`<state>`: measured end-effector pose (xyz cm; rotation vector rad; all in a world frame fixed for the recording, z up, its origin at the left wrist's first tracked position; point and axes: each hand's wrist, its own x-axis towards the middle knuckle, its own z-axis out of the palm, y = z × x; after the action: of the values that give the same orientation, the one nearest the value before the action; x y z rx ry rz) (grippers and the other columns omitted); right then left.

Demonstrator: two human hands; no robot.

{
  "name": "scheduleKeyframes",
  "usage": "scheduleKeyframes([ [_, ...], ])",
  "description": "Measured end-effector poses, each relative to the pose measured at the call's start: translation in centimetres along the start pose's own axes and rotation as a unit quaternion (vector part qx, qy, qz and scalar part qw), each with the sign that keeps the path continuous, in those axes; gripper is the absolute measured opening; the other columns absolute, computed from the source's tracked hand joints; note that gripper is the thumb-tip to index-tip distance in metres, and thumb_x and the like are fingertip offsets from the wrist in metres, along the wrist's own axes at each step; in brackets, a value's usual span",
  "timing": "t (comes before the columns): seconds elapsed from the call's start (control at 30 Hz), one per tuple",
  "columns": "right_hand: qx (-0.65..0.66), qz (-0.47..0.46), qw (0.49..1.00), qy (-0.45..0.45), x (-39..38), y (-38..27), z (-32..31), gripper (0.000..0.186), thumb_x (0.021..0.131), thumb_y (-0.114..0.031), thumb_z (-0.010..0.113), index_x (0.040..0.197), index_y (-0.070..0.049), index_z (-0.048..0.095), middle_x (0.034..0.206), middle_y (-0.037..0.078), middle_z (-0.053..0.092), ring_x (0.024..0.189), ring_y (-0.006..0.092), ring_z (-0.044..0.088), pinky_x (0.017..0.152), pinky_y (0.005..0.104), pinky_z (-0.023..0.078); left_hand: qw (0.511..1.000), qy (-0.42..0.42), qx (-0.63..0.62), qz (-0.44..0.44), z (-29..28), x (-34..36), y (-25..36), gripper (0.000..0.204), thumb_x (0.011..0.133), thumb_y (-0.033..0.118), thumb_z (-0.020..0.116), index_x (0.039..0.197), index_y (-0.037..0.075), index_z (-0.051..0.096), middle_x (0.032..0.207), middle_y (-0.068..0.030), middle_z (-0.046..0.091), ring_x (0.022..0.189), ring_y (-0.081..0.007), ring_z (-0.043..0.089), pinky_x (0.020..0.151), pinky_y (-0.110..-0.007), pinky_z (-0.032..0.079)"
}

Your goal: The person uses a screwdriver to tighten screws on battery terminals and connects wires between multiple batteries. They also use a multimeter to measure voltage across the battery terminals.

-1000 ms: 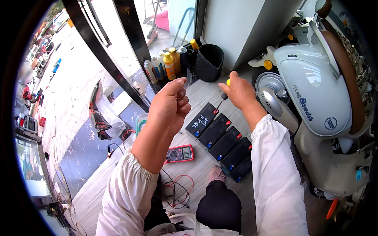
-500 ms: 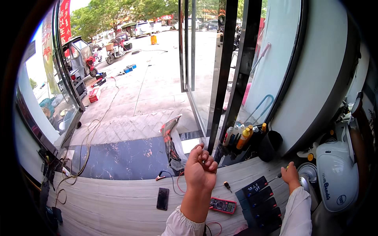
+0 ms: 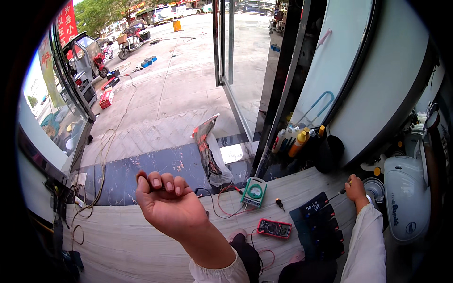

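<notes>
Long white sleeves on both arms | gathered elastic cuffs at wrists | bare left hand (image 3: 167,207), bare right hand (image 3: 355,188) | dark trousers | pinkish slippers on feet

Red banner (image 3: 66,21) upper left; red multimeter's grey screen (image 3: 272,228).

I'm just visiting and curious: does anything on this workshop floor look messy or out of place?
Somewhat. Red and black wires sprawl loosely around the green meter and red multimeter. A crumpled bag slumps by the doorway, and a small screwdriver lies loose on the floor. The row of black batteries looks orderly.
</notes>
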<state>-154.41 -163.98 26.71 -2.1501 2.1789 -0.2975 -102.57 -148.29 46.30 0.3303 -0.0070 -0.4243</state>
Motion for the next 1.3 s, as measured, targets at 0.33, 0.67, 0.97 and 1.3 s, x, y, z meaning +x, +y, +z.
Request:
scheduleKeyframes([
  [0.33, -0.022, 0.091, 0.995, -0.024, 0.3, 0.5, -1.6, 0.025, 0.089, -0.022, 0.065, 0.101, -0.002, 0.056, 0.096, 0.024, 0.065, 0.097, 0.0438, 0.061, 0.086, 0.047, 0.049, 0.992, -0.12, -0.025, -0.023, -3.0, 2.9, 1.9, 0.009, 0.091, 0.003, 0.059, 0.095, -0.002, 0.053, 0.074, -0.0051, 0.038, 0.062, -0.0152, 0.033, 0.051, -0.028, 0.027],
  [0.67, -0.016, 0.122, 0.99, -0.074, -0.1, 0.4, -2.6, 0.034, 0.088, -0.025, 0.063, 0.109, -0.001, 0.053, 0.108, 0.028, 0.063, 0.103, 0.0459, 0.06, 0.09, 0.0471, 0.048, 0.991, -0.114, -0.023, -0.064, -2.6, 2.6, 0.5, 0.009, 0.091, 0.004, 0.059, 0.095, -0.001, 0.052, 0.072, -0.0052, 0.037, 0.061, -0.0151, 0.033, 0.05, -0.028, 0.028],
  [0.97, -0.031, 0.106, 0.993, -0.034, 0.7, 0.8, -2.0, 0.036, 0.091, -0.035, 0.062, 0.105, -0.003, 0.057, 0.103, 0.023, 0.068, 0.099, 0.0443, 0.063, 0.087, 0.0477, 0.05, 0.99, -0.108, -0.009, -0.09, -2.1, 1.3, -1.5, 0.009, 0.093, 0.005, 0.058, 0.097, -0.001, 0.052, 0.073, -0.0047, 0.038, 0.061, -0.015, 0.033, 0.05, -0.028, 0.028],
  [1.3, -0.035, 0.123, 0.991, -0.046, 0.7, 0.3, -2.5, 0.034, 0.089, -0.033, 0.063, 0.104, -0.003, 0.058, 0.104, 0.022, 0.067, 0.102, 0.0415, 0.062, 0.089, 0.0469, 0.05, 0.986, -0.121, 0.003, -0.113, -2.3, 0.9, -2.4, 0.009, 0.094, 0.005, 0.056, 0.097, -0.002, 0.051, 0.073, -0.0043, 0.038, 0.061, -0.0146, 0.034, 0.049, -0.028, 0.029],
])
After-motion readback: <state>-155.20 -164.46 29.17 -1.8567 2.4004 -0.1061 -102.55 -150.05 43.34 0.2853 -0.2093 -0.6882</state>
